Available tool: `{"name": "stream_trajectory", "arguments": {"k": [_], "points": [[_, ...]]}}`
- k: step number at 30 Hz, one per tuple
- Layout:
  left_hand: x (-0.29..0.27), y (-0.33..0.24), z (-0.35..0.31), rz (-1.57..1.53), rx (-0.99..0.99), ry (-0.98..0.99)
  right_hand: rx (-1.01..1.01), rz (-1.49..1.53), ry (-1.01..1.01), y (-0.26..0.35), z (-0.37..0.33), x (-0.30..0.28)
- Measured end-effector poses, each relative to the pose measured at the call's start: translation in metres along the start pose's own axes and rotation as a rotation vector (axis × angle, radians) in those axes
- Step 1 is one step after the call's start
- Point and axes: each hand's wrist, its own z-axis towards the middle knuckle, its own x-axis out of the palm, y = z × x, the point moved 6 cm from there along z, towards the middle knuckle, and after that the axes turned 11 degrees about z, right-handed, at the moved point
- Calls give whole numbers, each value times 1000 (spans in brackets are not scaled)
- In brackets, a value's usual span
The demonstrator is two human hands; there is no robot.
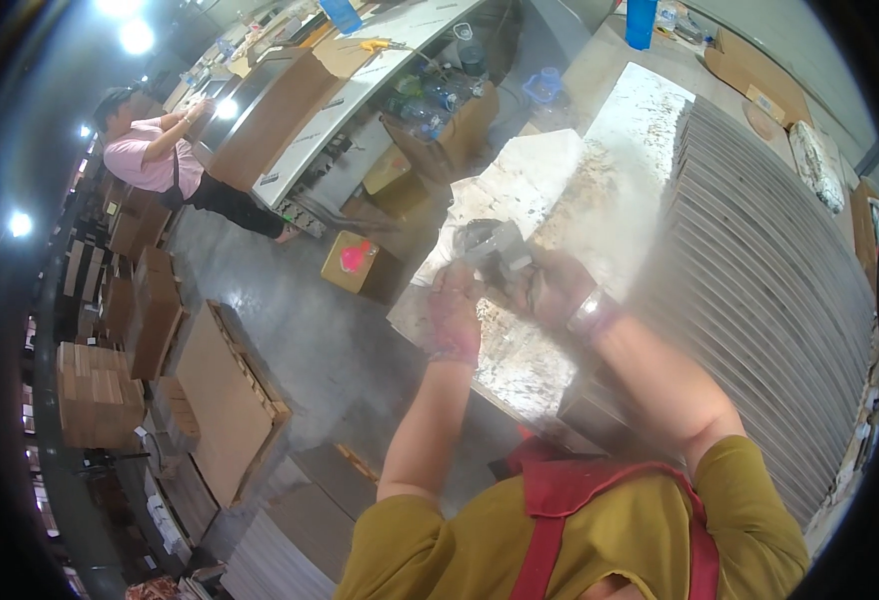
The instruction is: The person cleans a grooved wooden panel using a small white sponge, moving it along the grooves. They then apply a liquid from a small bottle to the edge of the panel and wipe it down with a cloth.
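Both my hands are raised together over the worktable's near-left end. My left hand [454, 306], pinkish and stained, is closed at the lower left side of a grey, smeared thing [497, 246]. This thing has a dark rounded part and a paler flat face; its exact kind is not clear. My right hand [558, 287], with a pale band at the wrist, grips it from the right, fingers curled. Beneath lies a crumpled white sheet [532, 172] with dark spots, next to a stained white board [640, 120].
Long grey-brown strips [760, 280] lie in a row on my right. A yellow tin [357, 262] with a pink patch stands on the floor to the left. Farther off, a person in a pink shirt [150, 155] works at a brown panel [275, 115]. Stacked boards [225, 400] lie left.
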Motion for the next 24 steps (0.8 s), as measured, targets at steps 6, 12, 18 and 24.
{"name": "stream_trajectory", "arguments": {"k": [6,12,18,24], "points": [[-14,7,4,109,61,-22,-63,-147,-89,-2,-13,6],[-3,-1,1,63,-76,-43,-78,-122,-21,2,-2,5],[-5,-5,-12,635,206,-19,-127,-111,-90,-3,-3,15],[23,-41,-31,1163,386,61,-158,-75,-56,4,-6,7]]}}
